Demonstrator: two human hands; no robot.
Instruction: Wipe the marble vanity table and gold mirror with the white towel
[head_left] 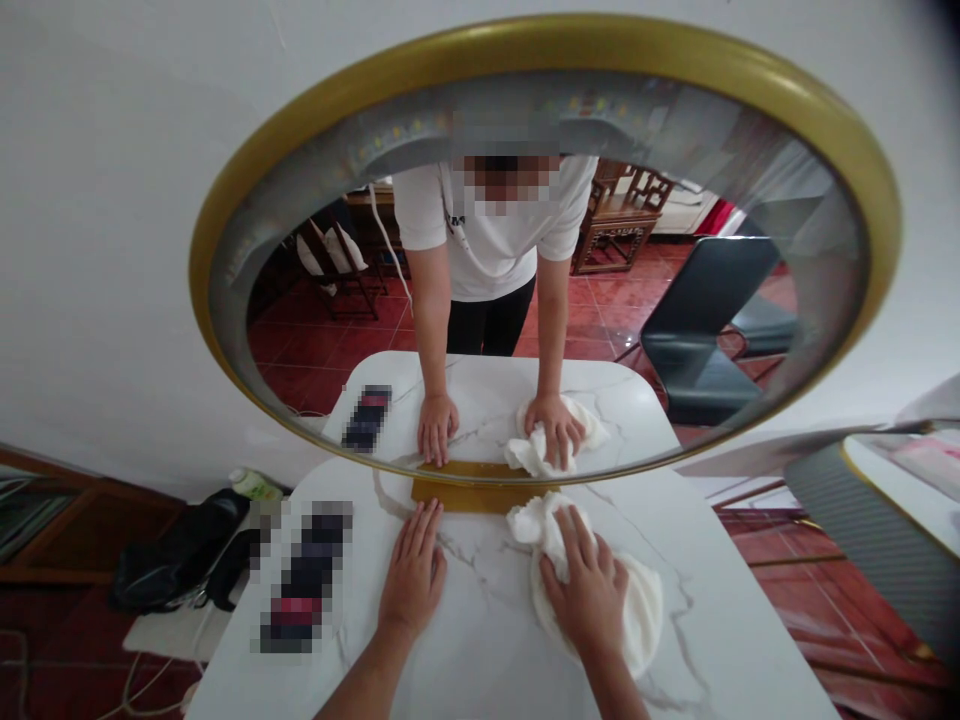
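Observation:
My left hand [412, 570] lies flat on the white marble-patterned table [480, 640], fingers stretched forward and nothing in it. Its fingertips reach the front of the gold mirror base [465, 495]. On the right, a white cloth [637, 620] is bunched on the tabletop. My right hand [589, 580] presses down on it from above, its bent fingers over the crumpled part. Behind the base rises a large oval mirror [544, 45] with a gold frame, its glass reflecting both hands and the cloth.
A blurred-out dark object [306, 580] lies on the table's left side. Left of the table are a black bag [184, 550], a bottle [255, 486] and cables. A ribbed grey piece of furniture [885, 530] stands at the right, against the wall.

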